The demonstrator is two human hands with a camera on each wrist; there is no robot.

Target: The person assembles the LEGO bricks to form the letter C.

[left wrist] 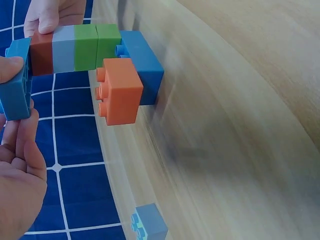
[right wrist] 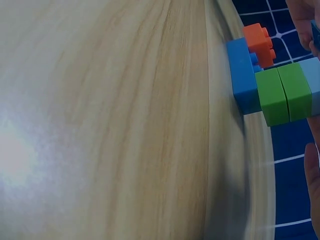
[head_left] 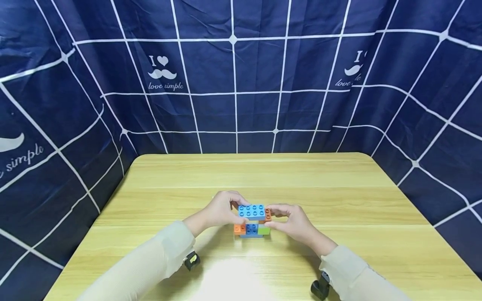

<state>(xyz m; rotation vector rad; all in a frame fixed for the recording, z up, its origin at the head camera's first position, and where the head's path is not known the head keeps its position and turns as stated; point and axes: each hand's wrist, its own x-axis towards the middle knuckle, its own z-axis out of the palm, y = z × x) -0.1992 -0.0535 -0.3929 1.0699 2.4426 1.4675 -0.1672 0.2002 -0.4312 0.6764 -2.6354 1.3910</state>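
In the head view my left hand (head_left: 224, 207) grips a blue eight-stud toy building brick (head_left: 251, 211) between thumb and fingers. My right hand (head_left: 291, 221) pinches a reddish-brown brick (left wrist: 42, 54) at the top of a column. The blue brick sits right at this brown brick's studded end. Under the brown brick come a light blue brick (left wrist: 64, 50) and two green bricks (right wrist: 284, 95), stacked on one end of a blue base brick (right wrist: 244, 75). An orange brick (left wrist: 122, 92) stands on the base's other end, with its studs bare.
A loose light blue brick (left wrist: 150, 222) lies on the wooden table (head_left: 180, 175), off to the left of the stack. Dark blue cloth with white lines (head_left: 211, 113) hangs around the table's back and sides. A black wrist device (head_left: 320, 286) hangs below the right sleeve.
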